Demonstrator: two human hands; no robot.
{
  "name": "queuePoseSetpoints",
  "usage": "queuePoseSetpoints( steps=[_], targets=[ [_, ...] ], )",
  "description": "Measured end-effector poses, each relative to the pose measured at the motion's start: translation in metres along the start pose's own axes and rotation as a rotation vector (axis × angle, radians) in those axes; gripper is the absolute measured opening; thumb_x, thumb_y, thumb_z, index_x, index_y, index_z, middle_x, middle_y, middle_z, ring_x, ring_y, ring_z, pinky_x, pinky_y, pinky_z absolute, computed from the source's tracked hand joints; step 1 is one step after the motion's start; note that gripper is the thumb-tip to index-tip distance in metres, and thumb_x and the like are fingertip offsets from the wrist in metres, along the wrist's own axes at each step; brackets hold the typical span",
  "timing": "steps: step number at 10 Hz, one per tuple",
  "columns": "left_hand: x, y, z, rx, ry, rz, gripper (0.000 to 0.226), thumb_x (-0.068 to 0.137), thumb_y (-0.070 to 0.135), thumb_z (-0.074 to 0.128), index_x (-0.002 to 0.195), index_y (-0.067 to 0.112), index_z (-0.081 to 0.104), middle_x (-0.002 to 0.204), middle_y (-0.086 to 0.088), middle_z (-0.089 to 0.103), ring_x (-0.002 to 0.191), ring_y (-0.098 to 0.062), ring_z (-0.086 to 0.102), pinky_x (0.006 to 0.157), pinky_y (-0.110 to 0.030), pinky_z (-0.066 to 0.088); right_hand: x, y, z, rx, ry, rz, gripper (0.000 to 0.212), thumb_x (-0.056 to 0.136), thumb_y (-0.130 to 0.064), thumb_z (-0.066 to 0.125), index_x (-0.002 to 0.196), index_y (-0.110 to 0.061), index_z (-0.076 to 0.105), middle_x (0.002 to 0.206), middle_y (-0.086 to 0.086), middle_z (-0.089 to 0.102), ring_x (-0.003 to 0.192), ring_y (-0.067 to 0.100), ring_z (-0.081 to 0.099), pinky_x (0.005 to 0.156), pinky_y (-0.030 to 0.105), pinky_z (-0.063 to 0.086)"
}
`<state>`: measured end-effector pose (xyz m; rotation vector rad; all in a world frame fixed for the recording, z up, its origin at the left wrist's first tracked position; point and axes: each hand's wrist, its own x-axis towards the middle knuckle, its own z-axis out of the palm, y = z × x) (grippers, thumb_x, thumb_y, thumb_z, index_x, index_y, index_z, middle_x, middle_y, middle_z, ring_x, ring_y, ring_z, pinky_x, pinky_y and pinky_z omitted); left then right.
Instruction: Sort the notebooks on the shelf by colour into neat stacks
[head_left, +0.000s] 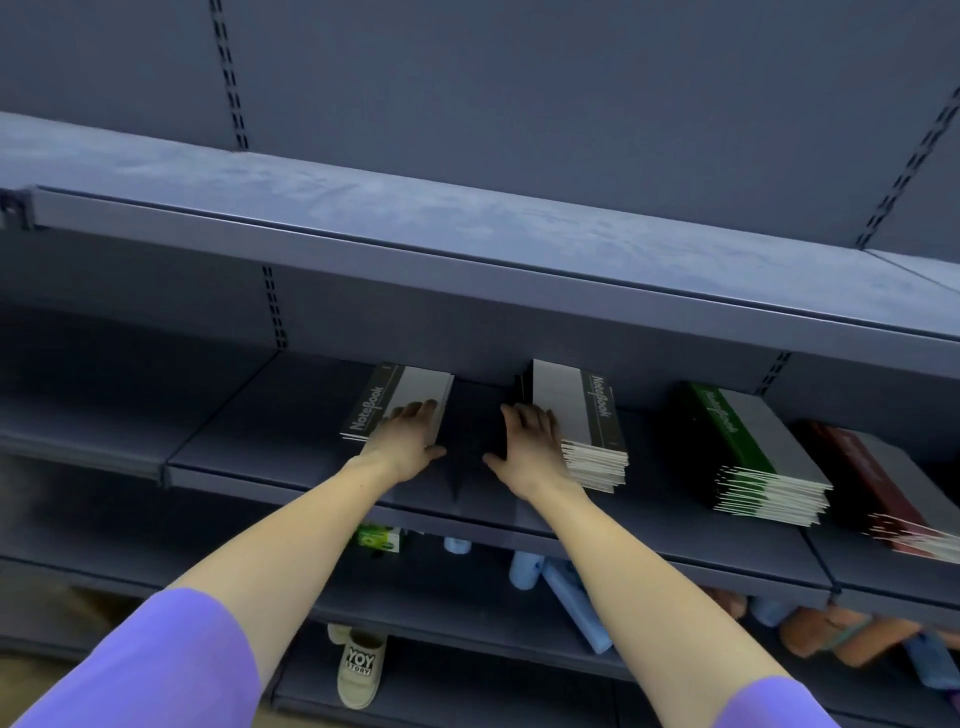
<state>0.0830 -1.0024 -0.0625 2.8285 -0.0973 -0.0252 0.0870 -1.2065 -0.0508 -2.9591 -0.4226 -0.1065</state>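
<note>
Dark blue shop shelving fills the view, and on its middle shelf (291, 457) the left hand (410, 441) lies with straight fingers flat on a small black-and-grey notebook pile (395, 400). Just to its right, across a bare gap, the right hand (524, 441) rests with loosely spread fingers against the near left edge of a taller black-and-grey stack (582, 421). Beyond that hand, further right, sit a green stack (748, 452) and a dark red stack (883, 483).
</note>
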Motion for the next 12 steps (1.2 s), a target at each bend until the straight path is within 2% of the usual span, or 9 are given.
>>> queuePoseSetpoints(
  steps=[2,3,4,6,7,8,9,11,12],
  targets=[
    [-0.003,-0.051,0.002,0.108,-0.082,-0.153,0.069,0.099,0.055,0.045,0.156,0.027,0.020,0.163,-0.008,0.021,0.144,-0.043,0.022,0.118,-0.051,0.022,0.008,-0.042,0.016,0.117,-0.015,-0.097,0.069,0.097,-0.038,0.058,0.155,-0.016,0.028,0.159,0.009,0.028,0.147,0.032,0.022,0.122,0.040,0.018],
    [-0.002,-0.063,0.008,0.076,-0.106,-0.160,0.062,0.099,0.053,0.045,0.154,0.032,0.026,0.163,-0.005,0.020,0.141,-0.045,0.024,0.116,-0.054,0.024,0.012,-0.058,0.025,0.169,-0.057,-0.117,0.062,0.096,-0.035,0.058,0.151,-0.020,0.034,0.154,0.007,0.037,0.141,0.031,0.032,0.116,0.038,0.027],
    [0.002,-0.068,0.012,0.027,-0.091,-0.145,0.054,0.100,0.047,0.047,0.151,0.031,0.035,0.161,-0.005,0.025,0.139,-0.043,0.027,0.113,-0.049,0.031,0.014,-0.067,0.034,0.217,-0.071,-0.091,0.058,0.095,-0.035,0.058,0.148,-0.021,0.038,0.148,0.008,0.044,0.136,0.032,0.039,0.112,0.039,0.031],
    [0.013,-0.072,0.010,-0.015,-0.050,-0.166,0.032,0.101,0.032,0.048,0.133,0.030,0.054,0.140,-0.010,0.052,0.123,-0.038,0.040,0.097,-0.046,0.045,0.020,-0.064,0.039,0.214,-0.055,-0.055,0.059,0.096,-0.036,0.058,0.149,-0.021,0.036,0.150,0.008,0.043,0.137,0.031,0.038,0.113,0.039,0.030],
    [0.014,-0.070,0.008,0.022,-0.051,-0.163,0.029,0.102,0.031,0.047,0.130,0.027,0.055,0.136,-0.011,0.054,0.125,-0.039,0.039,0.092,-0.044,0.047,0.021,-0.062,0.036,0.194,-0.054,-0.042,0.056,0.097,-0.035,0.057,0.148,-0.019,0.038,0.150,0.009,0.043,0.137,0.032,0.038,0.113,0.039,0.029],
    [0.014,-0.064,0.004,0.105,-0.075,-0.147,0.031,0.103,0.032,0.044,0.132,0.025,0.051,0.143,-0.012,0.048,0.128,-0.038,0.040,0.104,-0.047,0.040,0.020,-0.059,0.032,0.171,-0.063,-0.026,0.058,0.098,-0.034,0.057,0.149,-0.016,0.037,0.150,0.010,0.042,0.138,0.032,0.038,0.114,0.039,0.030],
    [0.011,-0.053,0.001,0.203,-0.116,-0.113,0.046,0.102,0.041,0.044,0.144,0.024,0.041,0.149,-0.012,0.042,0.134,-0.038,0.040,0.112,-0.048,0.032,0.014,-0.054,0.026,0.176,-0.066,-0.022,0.063,0.097,-0.034,0.058,0.152,-0.015,0.033,0.155,0.010,0.036,0.140,0.032,0.035,0.115,0.039,0.031],
    [0.003,-0.011,-0.006,0.191,-0.110,0.019,0.057,0.100,0.049,0.044,0.150,0.025,0.033,0.147,-0.009,0.044,0.132,-0.035,0.043,0.105,-0.044,0.039,-0.006,-0.037,-0.001,0.218,-0.037,-0.016,0.066,0.096,-0.030,0.060,0.153,-0.014,0.032,0.157,0.009,0.033,0.141,0.030,0.035,0.114,0.036,0.034],
    [0.000,0.010,-0.011,0.173,-0.054,0.069,0.059,0.099,0.051,0.045,0.151,0.026,0.031,0.146,-0.009,0.045,0.129,-0.034,0.045,0.104,-0.043,0.038,-0.016,-0.022,-0.016,0.264,-0.005,-0.011,0.067,0.094,-0.028,0.062,0.153,-0.014,0.033,0.156,0.010,0.033,0.140,0.030,0.036,0.112,0.035,0.037]
  ],
)
